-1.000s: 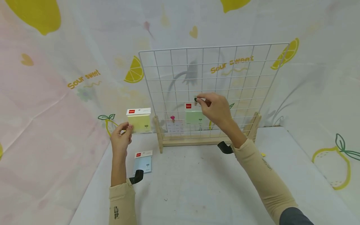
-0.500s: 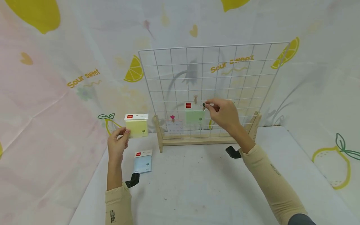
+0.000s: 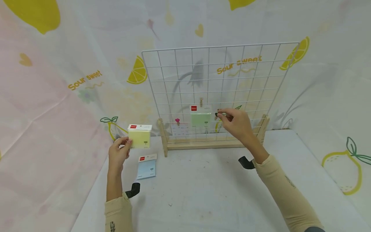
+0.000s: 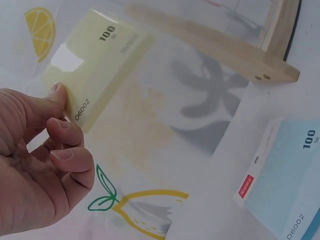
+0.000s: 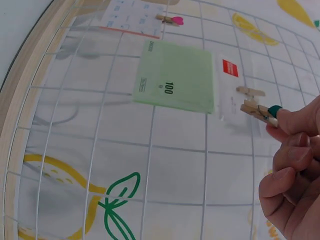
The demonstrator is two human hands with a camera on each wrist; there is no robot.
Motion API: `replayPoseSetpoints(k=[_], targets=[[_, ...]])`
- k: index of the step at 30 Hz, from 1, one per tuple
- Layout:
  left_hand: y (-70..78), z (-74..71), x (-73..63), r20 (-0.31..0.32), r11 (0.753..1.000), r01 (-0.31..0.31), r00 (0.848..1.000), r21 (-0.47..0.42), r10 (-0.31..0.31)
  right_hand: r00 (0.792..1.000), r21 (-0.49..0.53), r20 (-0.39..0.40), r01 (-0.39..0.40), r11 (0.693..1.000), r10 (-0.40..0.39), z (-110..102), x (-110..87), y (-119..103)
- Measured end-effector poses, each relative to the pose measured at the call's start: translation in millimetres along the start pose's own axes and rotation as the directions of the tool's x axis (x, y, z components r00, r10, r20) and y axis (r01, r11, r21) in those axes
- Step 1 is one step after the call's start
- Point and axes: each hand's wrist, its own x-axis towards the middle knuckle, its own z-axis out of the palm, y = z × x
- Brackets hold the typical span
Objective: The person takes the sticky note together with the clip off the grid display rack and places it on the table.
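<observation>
My left hand (image 3: 118, 153) pinches a pack of yellow sticky notes (image 3: 139, 138) by its lower left edge, left of the wire grid. The pack is upright, its white header on top. In my right hand (image 3: 238, 126), thumb and forefinger pinch a small wooden clothespin (image 5: 256, 113) with a dark green decoration. This hand is just right of a pack of green sticky notes (image 3: 200, 120) at the grid. A plain wooden clothespin (image 3: 201, 102) sits at that pack's header. Flat on the table lies a pack of blue sticky notes (image 3: 146, 169).
The white wire grid (image 3: 209, 79) stands in a wooden base (image 3: 203, 146) at the table's back. Low on its left, a printed card (image 3: 180, 130) hangs from a clothespin with a pink heart (image 3: 177, 121). Lemon-printed cloth surrounds the white table (image 3: 203, 190).
My right hand has moved right and down from the green pack's header with the green-decorated clothespin; the plain clothespin now shows there. My left hand has lowered the yellow pack slightly.
</observation>
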Motion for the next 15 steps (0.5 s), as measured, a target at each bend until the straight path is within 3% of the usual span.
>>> replayPoseSetpoints(k=[7, 15], targets=[[-8.5, -5.5, -1.7, 0.000, 0.998, 0.036, 0.999, 0.054, -0.036, 0.999, -0.032, -0.032, 0.009, 0.999, -0.010, -5, -10.6, 12], [-16.7, -11.4, -3.2, 0.003, 0.990, 0.080, 0.997, 0.115, -0.081, 1.000, -0.054, -0.010, -0.025, 0.998, 0.024, -11, -26.9, 23]])
